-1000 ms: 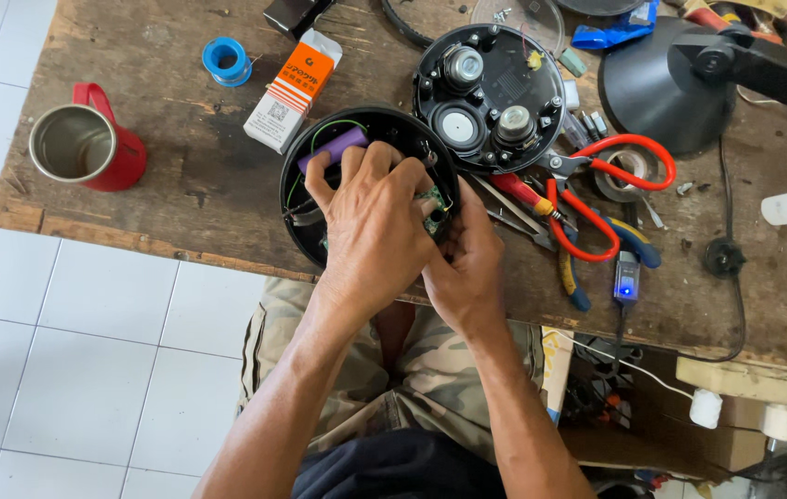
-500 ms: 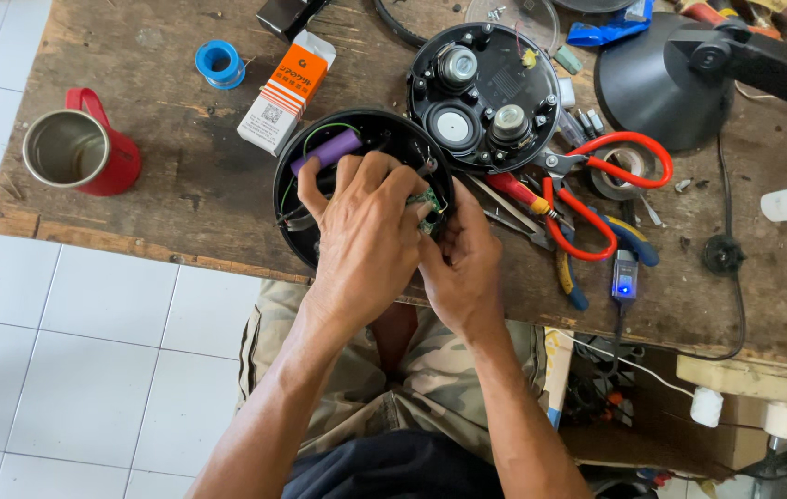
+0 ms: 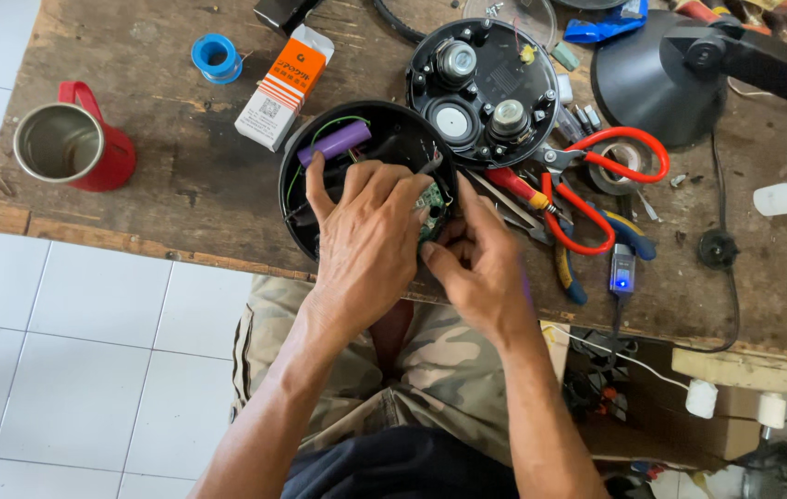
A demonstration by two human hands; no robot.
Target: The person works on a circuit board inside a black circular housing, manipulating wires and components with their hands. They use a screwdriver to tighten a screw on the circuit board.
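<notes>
Item: round black shell (image 3: pixel 384 125), open side up, sitting at the near edge of the wooden table (image 3: pixel 181 185), just in front of my lap.

Hands: I am spreading my left hand (image 3: pixel 367 242) over the shell's open mouth, fingers bent down into it, steadying the housing more than gripping it. I am pinching with my right hand (image 3: pixel 479 268) at the shell's right rim, thumb and fingers closing around the small green circuit board (image 3: pixel 430 201); whether the fingertips are actually clamping it, I cannot tell, since my own knuckles are covering it.

Contents: a purple cylindrical cell (image 3: pixel 335 142) is lying inside near the far wall, with thin green wire (image 3: pixel 333 123) looping round it.

Handling, as I judge it: the shell is looking like light, stiff plastic, smooth enough to slide on the wood, so I am holding it by the rim and wall. The board is seeming thin and fragile, best taken by its edges. The wires are looking fine and easily torn at their joints, so no tugging.

Nearby: the matching black speaker plate (image 3: pixel 484 88) is lying just beyond the shell; red-handled scissors (image 3: pixel 597 185) to the right; an orange-and-white box (image 3: pixel 282 85) touching the shell's left; a red metal mug (image 3: pixel 74 143) well apart at left.
</notes>
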